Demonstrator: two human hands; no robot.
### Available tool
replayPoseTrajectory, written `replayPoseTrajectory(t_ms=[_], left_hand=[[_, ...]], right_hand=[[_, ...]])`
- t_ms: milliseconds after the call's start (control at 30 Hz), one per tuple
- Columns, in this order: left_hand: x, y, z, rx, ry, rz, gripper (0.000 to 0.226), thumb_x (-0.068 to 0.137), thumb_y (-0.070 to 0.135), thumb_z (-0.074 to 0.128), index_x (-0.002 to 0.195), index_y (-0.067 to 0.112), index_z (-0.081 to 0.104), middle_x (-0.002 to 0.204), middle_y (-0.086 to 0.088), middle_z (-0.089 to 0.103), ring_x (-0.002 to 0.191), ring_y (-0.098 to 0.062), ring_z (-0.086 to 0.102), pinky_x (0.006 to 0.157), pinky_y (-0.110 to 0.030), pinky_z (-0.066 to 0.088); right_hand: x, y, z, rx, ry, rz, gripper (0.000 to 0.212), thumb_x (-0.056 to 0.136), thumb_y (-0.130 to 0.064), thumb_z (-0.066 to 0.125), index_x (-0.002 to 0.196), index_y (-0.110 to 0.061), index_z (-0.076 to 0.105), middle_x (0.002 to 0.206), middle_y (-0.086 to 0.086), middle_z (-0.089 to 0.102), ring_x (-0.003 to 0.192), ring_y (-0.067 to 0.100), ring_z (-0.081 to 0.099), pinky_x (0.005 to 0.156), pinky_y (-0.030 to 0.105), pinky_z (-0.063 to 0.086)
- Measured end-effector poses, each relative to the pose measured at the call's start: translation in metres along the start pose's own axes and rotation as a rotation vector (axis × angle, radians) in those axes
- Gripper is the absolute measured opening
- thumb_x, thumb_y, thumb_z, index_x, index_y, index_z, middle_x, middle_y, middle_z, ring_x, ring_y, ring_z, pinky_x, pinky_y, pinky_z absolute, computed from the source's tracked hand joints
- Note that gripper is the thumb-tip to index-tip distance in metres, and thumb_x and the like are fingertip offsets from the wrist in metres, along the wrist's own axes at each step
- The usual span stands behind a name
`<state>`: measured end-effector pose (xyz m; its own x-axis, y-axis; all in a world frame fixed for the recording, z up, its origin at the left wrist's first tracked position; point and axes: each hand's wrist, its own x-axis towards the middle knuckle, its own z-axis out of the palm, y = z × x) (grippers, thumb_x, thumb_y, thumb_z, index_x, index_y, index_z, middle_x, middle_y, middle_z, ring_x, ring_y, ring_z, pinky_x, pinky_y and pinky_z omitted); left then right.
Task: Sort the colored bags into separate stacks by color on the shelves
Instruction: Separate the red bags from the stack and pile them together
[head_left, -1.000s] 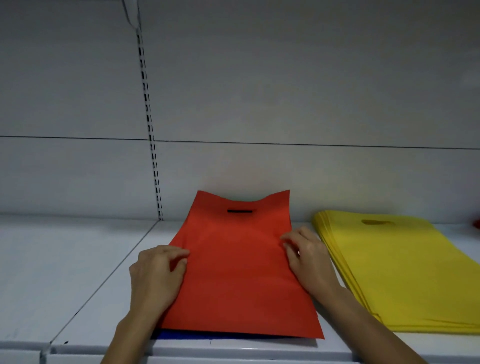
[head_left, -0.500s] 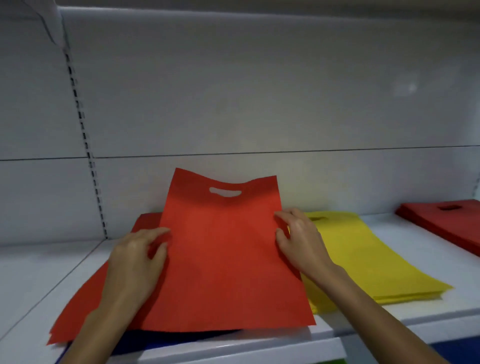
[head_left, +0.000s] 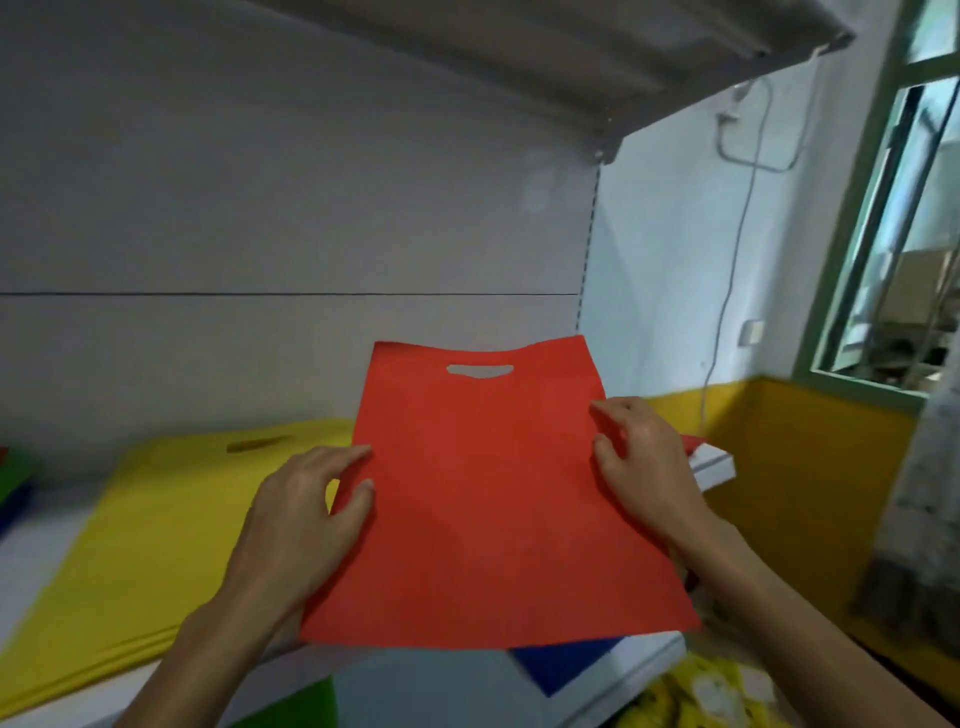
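Red bag (head_left: 483, 509) held over right end of shelf (head_left: 714, 467), handle slot at far end, near edge above blue bag (head_left: 566, 665); left hand (head_left: 306, 519) pinches bag's left edge, right hand (head_left: 644, 467) pinches right edge. Yellow stack (head_left: 156, 530) on shelf just left. Green bag (head_left: 306, 706) lower, near. Window (head_left: 904, 234) far right

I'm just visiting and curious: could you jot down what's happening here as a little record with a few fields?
Activity: sorting coloured bags on a white shelf
In hand: red bag, held flat, handle cut-out at its far end
Left hand: pinches the bag's left edge
Right hand: grips the bag's right edge
Left of the red bag: yellow stack lying on the shelf
Below the bag's near edge: corner of a blue bag shows
Far right: window
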<state>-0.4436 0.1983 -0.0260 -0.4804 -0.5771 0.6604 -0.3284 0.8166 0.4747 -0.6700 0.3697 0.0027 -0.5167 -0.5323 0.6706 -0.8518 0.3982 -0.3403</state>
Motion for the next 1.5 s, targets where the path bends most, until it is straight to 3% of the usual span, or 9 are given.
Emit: replayPoseTrajectory(t_ms=[167,400,533,733,833,933,1100,1333,1500], left_hand=[[0.036,0.050,0.067,-0.044,-0.040,0.056,0.067,0.065,0.052,0.033,0.107,0.014,0.069,0.110,-0.004,0.068,0.102,-0.021,0.062,0.088,-0.031,0.045],[0.085,0.082,0.134,-0.057,-0.122,0.077,0.060,0.071,0.046,0.038,0.117,0.017,0.063,0.118,-0.001,0.063,0.109,-0.019,0.056,0.091,-0.023,0.035],[0.106,0.099,0.168,-0.029,-0.163,0.102,0.061,0.071,0.045,0.036,0.118,0.017,0.063,0.116,0.000,0.064,0.106,-0.021,0.057,0.092,-0.027,0.038],[0.125,0.097,0.210,0.064,-0.195,0.000,0.058,0.073,0.040,0.037,0.122,0.019,0.059,0.118,0.001,0.061,0.109,-0.020,0.054,0.095,-0.030,0.038],[0.133,0.094,0.224,0.159,-0.174,-0.090,0.049,0.084,0.039,0.042,0.127,0.019,0.055,0.121,0.001,0.059,0.113,-0.019,0.051,0.096,-0.028,0.035],[0.134,0.093,0.231,0.240,-0.122,-0.188,0.058,0.077,0.041,0.036,0.126,0.019,0.056,0.123,-0.002,0.059,0.116,-0.021,0.050,0.097,-0.028,0.034],[0.128,0.091,0.244,0.369,-0.102,-0.365,0.040,0.088,0.031,0.051,0.127,0.024,0.055,0.130,0.002,0.056,0.122,-0.021,0.046,0.098,-0.029,0.034],[0.115,0.095,0.269,0.441,-0.200,-0.507,0.034,0.086,0.028,0.053,0.119,0.019,0.060,0.124,-0.008,0.051,0.114,-0.025,0.048,0.098,-0.031,0.037],[0.116,0.100,0.263,0.438,-0.174,-0.519,0.032,0.086,0.026,0.053,0.118,0.023,0.061,0.120,-0.009,0.056,0.112,-0.026,0.051,0.094,-0.036,0.042]], right_hand=[[0.023,0.073,-0.031,-0.031,-0.023,0.071,0.038,0.085,-0.003,0.055,0.123,0.000,0.056,0.119,0.016,0.056,0.110,0.029,0.053,0.089,0.022,0.031],[0.060,0.141,-0.027,-0.035,-0.027,0.150,0.041,0.087,-0.006,0.054,0.127,-0.002,0.053,0.124,0.014,0.054,0.115,0.024,0.050,0.092,0.019,0.030],[0.086,0.179,-0.023,-0.063,-0.056,0.159,0.041,0.087,-0.005,0.055,0.127,-0.001,0.052,0.125,0.016,0.053,0.116,0.027,0.050,0.092,0.020,0.029],[0.130,0.221,0.018,-0.013,-0.185,0.122,0.045,0.085,-0.001,0.051,0.130,-0.002,0.050,0.127,0.016,0.051,0.116,0.028,0.049,0.095,0.024,0.031],[0.161,0.232,0.052,0.027,-0.261,0.052,0.044,0.085,0.000,0.050,0.128,-0.001,0.051,0.128,0.016,0.051,0.116,0.028,0.049,0.095,0.023,0.030],[0.192,0.237,0.080,0.045,-0.331,-0.028,0.041,0.085,-0.001,0.050,0.125,0.001,0.052,0.127,0.017,0.051,0.117,0.029,0.049,0.097,0.025,0.030],[0.211,0.242,0.114,0.028,-0.446,-0.052,0.031,0.085,-0.008,0.048,0.111,0.003,0.059,0.119,0.016,0.056,0.109,0.031,0.053,0.093,0.037,0.043],[0.208,0.265,0.133,-0.087,-0.655,-0.085,0.015,0.084,-0.021,0.046,0.084,-0.009,0.054,0.104,0.011,0.059,0.099,0.029,0.056,0.079,0.034,0.047],[0.209,0.269,0.124,0.007,-0.628,-0.134,0.030,0.087,-0.020,0.048,0.109,-0.004,0.060,0.117,0.014,0.052,0.108,0.028,0.052,0.089,0.036,0.045]])
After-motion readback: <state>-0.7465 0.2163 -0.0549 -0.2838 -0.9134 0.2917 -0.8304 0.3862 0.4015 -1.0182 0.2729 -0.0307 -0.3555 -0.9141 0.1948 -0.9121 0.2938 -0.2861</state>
